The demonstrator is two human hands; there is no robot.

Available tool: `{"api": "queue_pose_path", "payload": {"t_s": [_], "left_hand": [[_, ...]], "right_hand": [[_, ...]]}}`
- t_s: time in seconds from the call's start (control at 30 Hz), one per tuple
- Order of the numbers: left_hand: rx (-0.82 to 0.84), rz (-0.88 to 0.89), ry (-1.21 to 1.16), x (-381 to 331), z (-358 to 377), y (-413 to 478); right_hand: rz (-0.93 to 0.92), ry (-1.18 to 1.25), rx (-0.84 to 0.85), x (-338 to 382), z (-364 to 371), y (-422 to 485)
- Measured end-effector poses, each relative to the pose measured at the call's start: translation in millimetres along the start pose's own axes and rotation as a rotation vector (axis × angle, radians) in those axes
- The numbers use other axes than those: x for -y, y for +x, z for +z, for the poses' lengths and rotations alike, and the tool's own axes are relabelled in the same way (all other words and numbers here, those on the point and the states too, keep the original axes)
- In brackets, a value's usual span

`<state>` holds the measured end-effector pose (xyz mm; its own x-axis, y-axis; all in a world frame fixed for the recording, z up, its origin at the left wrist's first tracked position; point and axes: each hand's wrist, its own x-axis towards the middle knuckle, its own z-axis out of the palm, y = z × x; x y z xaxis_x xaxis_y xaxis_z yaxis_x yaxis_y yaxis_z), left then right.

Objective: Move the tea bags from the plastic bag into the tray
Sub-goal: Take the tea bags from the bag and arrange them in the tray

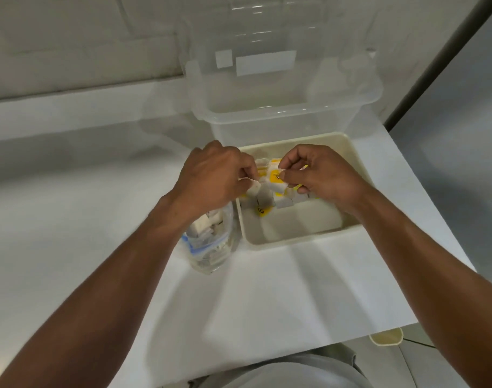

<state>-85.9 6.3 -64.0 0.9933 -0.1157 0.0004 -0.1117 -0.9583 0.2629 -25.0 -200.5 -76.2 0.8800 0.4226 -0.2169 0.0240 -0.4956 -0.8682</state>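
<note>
A cream tray (301, 236) sits on the white table, with several tea bags (284, 201) with yellow tags lying across its far half. Over the tray's left part, my left hand (214, 177) pinches a white tea bag (253, 186). My right hand (320, 172) pinches another tea bag with a yellow tag (275, 176) just beside it. A clear plastic bag (211, 245) with a blue zip strip lies left of the tray, partly under my left wrist, with a few tea bags inside.
A large clear plastic box (284, 107) stands right behind the tray. The white table (71, 219) stretches to the left; its right edge runs close past the tray. A wall rises behind.
</note>
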Motion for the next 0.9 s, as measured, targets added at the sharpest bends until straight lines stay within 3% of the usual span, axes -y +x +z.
{"api": "queue_pose_path", "payload": {"t_s": [0.27,0.47,0.67,0.77,0.9], "left_hand": [[0.115,0.007,0.205,-11,16,22],[0.457,-0.028,0.071,-17,17,37],[0.267,-0.017,0.406,-22,39,46],[0.304,-0.025,0.394,-22,41,43],[0.417,-0.028,0.31,-20,36,39]], "right_hand": [[-0.037,-0.195,0.078,-23,-2,32],[0.011,-0.284,0.434,-32,-1,35],[0.022,-0.4,0.407,-41,10,54],[0.006,-0.449,0.458,-43,10,50],[0.073,-0.333,0.625,-41,6,45]]}}
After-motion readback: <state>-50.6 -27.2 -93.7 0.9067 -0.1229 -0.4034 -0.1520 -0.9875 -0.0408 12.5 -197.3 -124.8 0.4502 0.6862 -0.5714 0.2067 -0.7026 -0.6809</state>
